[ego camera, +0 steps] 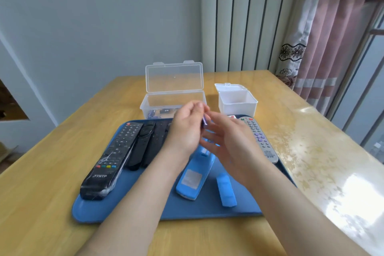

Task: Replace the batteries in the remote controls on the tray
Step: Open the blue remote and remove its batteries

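While the left hand (pixel 187 129) pinches a purple battery (pixel 205 121) above the opened blue remote (pixel 195 174) on the tray (pixel 145 203), the right hand (pixel 226 141) hovers beside it, fingers loose and holding nothing; a fumbled handover could drop the battery, or it might be seated reversed.

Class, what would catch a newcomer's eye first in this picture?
Two hands meet mid-frame: the left hand pinches a small purple battery, the right hand open beside it. Below them a blue remote lies face down on the blue tray, its loose cover beside it. Black remotes line the tray's left side.
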Available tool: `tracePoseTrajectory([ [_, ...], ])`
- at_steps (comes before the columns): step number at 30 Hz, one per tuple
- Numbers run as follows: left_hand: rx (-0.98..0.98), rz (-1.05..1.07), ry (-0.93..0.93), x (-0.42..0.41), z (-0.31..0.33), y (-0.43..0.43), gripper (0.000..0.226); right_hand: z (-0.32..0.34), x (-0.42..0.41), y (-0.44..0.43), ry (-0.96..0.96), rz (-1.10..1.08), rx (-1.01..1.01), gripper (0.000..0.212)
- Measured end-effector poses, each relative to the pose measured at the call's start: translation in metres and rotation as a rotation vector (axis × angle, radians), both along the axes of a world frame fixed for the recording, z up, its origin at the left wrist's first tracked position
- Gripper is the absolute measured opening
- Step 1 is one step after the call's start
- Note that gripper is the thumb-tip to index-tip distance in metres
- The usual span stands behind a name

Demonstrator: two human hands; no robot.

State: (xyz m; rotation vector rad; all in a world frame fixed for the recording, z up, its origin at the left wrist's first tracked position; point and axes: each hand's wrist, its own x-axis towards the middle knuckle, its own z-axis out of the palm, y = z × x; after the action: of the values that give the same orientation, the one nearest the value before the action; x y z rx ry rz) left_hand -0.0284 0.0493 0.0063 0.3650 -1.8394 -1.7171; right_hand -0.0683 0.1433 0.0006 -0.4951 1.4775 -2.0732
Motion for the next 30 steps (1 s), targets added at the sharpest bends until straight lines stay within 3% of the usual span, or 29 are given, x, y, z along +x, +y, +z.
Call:
tracePoseTrajectory([
  [3, -0.394, 0.037, -0.050, -0.027, 0.010, 0.012, 0.026, 0.011, -0.016, 0.002, -0.304, 0.123, -0.157, 0.015],
  [8, -0.613, 0.021, -0.062, -0.069, 0.027, 0.011, 0.022, 0.028, -0.064, 0.010, -0.335, 0.143, -0.173, 0.013],
  [13, -0.554, -0.116, -0.192, -0.122, 0.045, -0.002, 0.033, 0.040, -0.119, 0.014, -0.050, -0.008, 0.057, 0.013],
  [18, -0.406, -0.164, -0.325, -0.166, 0.043, -0.013, 0.039, 0.029, -0.177, -0.004, 0.615, -0.309, 0.654, 0.013],
  [21, -0.443, -0.125, -0.405, -0.185, 0.034, -0.018, 0.041, 0.018, -0.193, -0.013, 0.797, -0.358, 0.833, 0.018],
  [26, -0.362, -0.100, -0.324, -0.181, 0.032, -0.036, 0.041, 0.020, -0.197, -0.016, 0.779, -0.433, 0.740, 0.037],
  [30, -0.269, -0.019, -0.264, -0.152, 0.038, -0.062, 0.038, 0.028, -0.189, -0.027, 0.796, -0.348, 0.662, 0.033],
])
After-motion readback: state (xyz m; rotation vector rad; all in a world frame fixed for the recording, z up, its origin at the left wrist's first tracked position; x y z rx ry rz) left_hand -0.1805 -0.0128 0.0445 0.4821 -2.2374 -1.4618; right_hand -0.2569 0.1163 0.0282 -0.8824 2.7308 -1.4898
